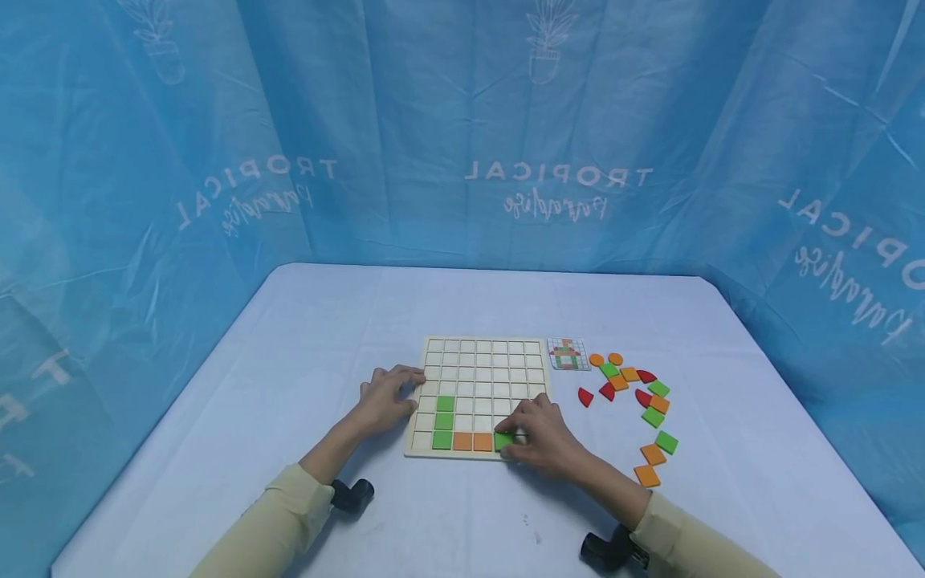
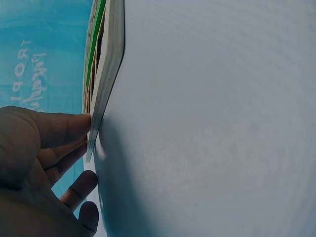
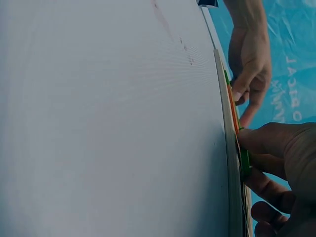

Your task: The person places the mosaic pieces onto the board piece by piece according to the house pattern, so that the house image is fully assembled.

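A pale wooden grid board [image 1: 484, 365] lies on the table. Green square tiles [image 1: 444, 421] form a short column at its lower left, and orange square tiles [image 1: 473, 441] continue along the bottom row. My right hand [image 1: 545, 437] pinches a green square tile [image 1: 503, 441] at the bottom row, right of the orange ones; the right wrist view shows thumb and finger at this green tile [image 3: 245, 160]. My left hand [image 1: 386, 399] rests at the board's left edge, fingers loosely bent. In the left wrist view its thumb touches the board's edge [image 2: 111, 59].
A small pattern card [image 1: 568, 354] lies beside the board's upper right corner. Loose pieces are scattered to the right: orange discs [image 1: 596, 360], red quarter-circle pieces [image 1: 585, 396], green squares [image 1: 666, 441] and orange squares [image 1: 647, 476]. Blue printed curtains [image 1: 462, 120] surround the white table [image 1: 347, 313].
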`<control>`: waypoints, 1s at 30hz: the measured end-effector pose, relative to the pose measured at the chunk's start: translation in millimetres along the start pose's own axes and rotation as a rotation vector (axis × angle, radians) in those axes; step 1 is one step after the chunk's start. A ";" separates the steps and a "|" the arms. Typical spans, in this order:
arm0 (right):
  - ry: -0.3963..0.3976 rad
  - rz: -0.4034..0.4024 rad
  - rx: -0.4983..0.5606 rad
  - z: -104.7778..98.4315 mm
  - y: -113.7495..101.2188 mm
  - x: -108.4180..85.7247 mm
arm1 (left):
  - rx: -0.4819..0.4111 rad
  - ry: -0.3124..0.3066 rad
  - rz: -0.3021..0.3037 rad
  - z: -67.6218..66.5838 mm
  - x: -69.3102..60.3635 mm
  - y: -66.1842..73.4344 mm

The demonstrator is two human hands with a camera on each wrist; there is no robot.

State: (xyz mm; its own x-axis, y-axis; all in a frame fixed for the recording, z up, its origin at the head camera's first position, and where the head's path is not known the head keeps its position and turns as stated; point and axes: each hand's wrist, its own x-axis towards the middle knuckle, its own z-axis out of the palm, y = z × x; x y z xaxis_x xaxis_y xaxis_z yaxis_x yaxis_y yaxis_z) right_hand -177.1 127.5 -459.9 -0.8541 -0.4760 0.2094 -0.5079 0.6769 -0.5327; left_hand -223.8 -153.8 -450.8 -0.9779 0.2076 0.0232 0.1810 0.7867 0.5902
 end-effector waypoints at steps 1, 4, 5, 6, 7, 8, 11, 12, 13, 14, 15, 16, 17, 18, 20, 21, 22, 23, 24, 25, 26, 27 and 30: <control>-0.001 0.002 -0.008 0.4 -0.5 0.2 | 0.000 -0.001 -0.003 0.0 0.0 0.0; -0.003 0.007 -0.022 0.4 -2.2 0.9 | -0.003 -0.003 -0.010 -0.2 0.1 0.4; -0.003 0.008 -0.027 0.5 -2.5 1.1 | -0.004 -0.004 -0.013 -0.3 0.2 0.6; -0.001 0.007 -0.032 0.4 -3.0 1.3 | -0.003 -0.004 -0.014 -0.3 0.4 0.7; 0.001 0.008 -0.038 0.4 -3.2 1.4 | -0.003 -0.005 -0.015 -0.4 0.5 0.9; 0.001 0.008 -0.041 0.5 -3.3 1.5 | -0.002 -0.005 -0.015 -0.5 0.4 1.1; 0.004 0.004 -0.045 1.0 -3.1 1.4 | 0.001 -0.007 -0.015 -0.5 0.2 1.4; 0.004 0.003 -0.046 1.1 -2.9 1.3 | 0.001 -0.008 -0.015 -0.5 0.1 1.3; 0.004 0.002 -0.046 1.5 -2.6 1.2 | 0.001 -0.009 -0.016 -0.5 0.0 1.3; 0.003 0.001 -0.044 1.7 -2.4 1.1 | 0.000 -0.009 -0.015 -0.5 -0.3 1.2; 0.004 0.000 -0.042 1.9 -2.2 1.0 | -0.001 -0.010 -0.015 -0.5 -0.4 1.1; 0.004 0.000 -0.042 2.1 -2.1 1.2 | -0.003 -0.010 -0.014 -0.7 -0.5 1.0; 0.004 0.000 -0.041 2.1 -2.1 1.2 | -0.003 -0.010 -0.012 -1.0 -0.6 0.9; 0.004 0.001 -0.040 2.2 -2.0 1.2 | -0.004 -0.010 -0.011 -1.2 -0.7 0.7; 0.003 0.002 -0.039 2.2 -2.1 1.4 | -0.005 -0.010 -0.008 -1.4 -0.6 0.2; 0.003 0.004 -0.040 2.1 -2.3 1.4 | -0.006 -0.010 -0.006 -1.5 -0.5 -0.1; 0.003 0.004 -0.041 2.1 -2.4 1.5 | -0.006 -0.010 -0.005 -1.4 -0.2 -0.5; 0.003 0.004 -0.039 1.9 -2.4 1.5 | -0.006 -0.009 -0.004 -1.3 -0.1 -0.9; 0.005 0.004 -0.041 1.9 -2.3 1.5 | -0.006 -0.008 -0.004 -1.2 0.1 -1.2; 0.006 0.006 -0.042 1.7 -2.2 1.3 | -0.006 -0.008 -0.003 -1.0 0.4 -1.7; 0.007 0.010 -0.040 1.4 -1.9 1.0 | -0.005 -0.008 -0.001 -0.7 0.7 -2.1; 0.009 0.016 -0.041 1.1 -1.4 0.5 | -0.006 -0.008 -0.001 -0.5 0.9 -2.3; 0.019 0.036 -0.035 -0.6 2.3 -2.3 | -0.002 -0.007 0.004 0.5 1.3 -3.1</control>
State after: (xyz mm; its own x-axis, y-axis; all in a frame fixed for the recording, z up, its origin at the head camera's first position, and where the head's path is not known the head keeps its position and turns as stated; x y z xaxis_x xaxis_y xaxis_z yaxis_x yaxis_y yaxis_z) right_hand -176.4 130.5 -461.1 -0.8739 -0.4401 0.2063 -0.4798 0.7131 -0.5112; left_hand -225.6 -155.7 -453.0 -0.9765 0.2144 0.0201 0.1844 0.7845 0.5921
